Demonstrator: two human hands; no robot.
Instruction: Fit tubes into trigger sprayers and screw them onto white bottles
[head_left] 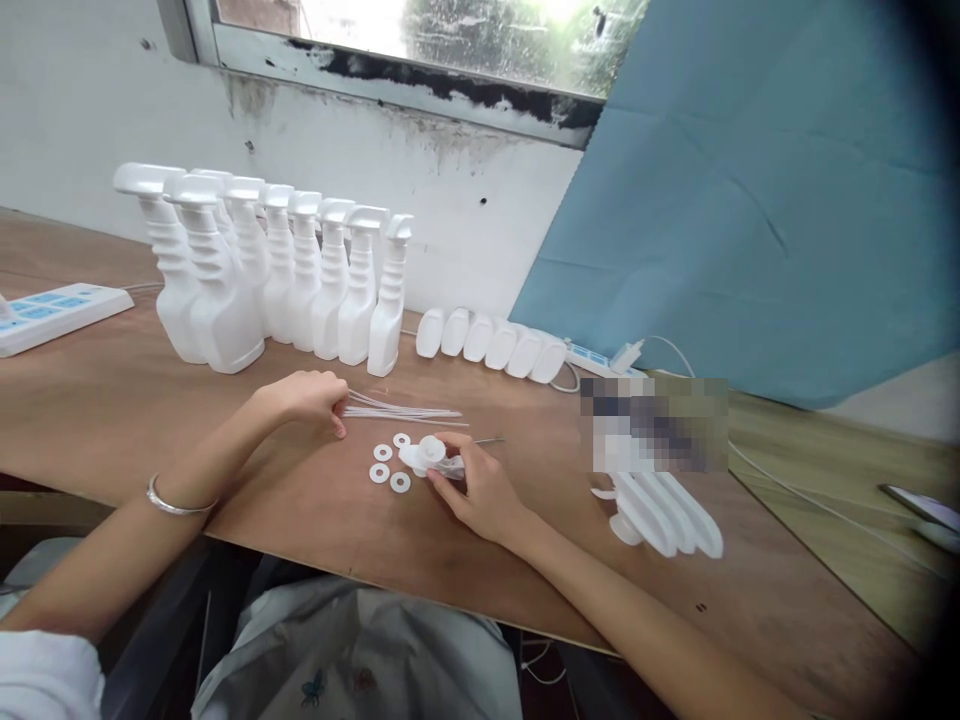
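My left hand (306,399) is closed, its fingertips pinching at the left ends of a loose bundle of thin white dip tubes (405,412); how many it grips is hidden. In my right hand (484,490) is a white trigger sprayer head (430,452), held low over the table with its round cap side facing up. Several flat white washers (382,453) lie just left of the sprayer head. A thin tube also shows behind my right hand.
White spray bottles (225,320) stand in a cluster at the back left. Small white covers (499,345) line the wall. White trigger parts (667,510) lie at the right, beside a blurred patch. Power strips (67,312) with cables sit on the wooden table (315,500).
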